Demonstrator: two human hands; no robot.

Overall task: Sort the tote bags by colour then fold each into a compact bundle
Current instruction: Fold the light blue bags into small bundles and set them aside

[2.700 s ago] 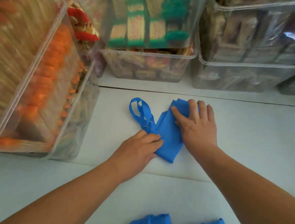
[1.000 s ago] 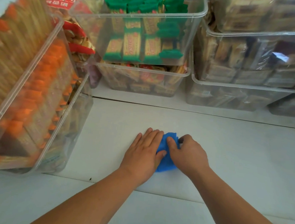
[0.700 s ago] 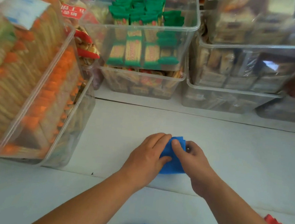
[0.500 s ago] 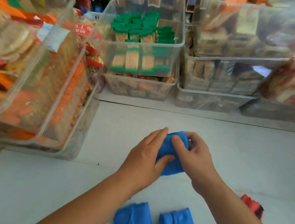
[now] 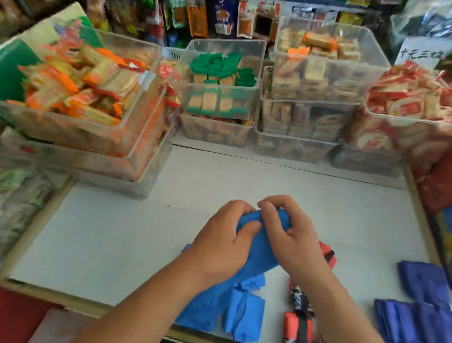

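The left hand [image 5: 221,244] and right hand [image 5: 295,240] curl tightly round the folded blue tote bag [image 5: 263,252] over the white table [image 5: 132,231]. Best to pinch the folds firmly and set it beside the blue bundles [image 5: 245,310], so nothing springs open.

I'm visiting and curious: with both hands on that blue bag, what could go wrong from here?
The blue bag is gripped by the left hand and right hand; a loosened grip might let it spring open. The folded bundles lie near the front edge of the table, under the forearms, so a sweep could push them off. The purple bags nearby could get mixed in.
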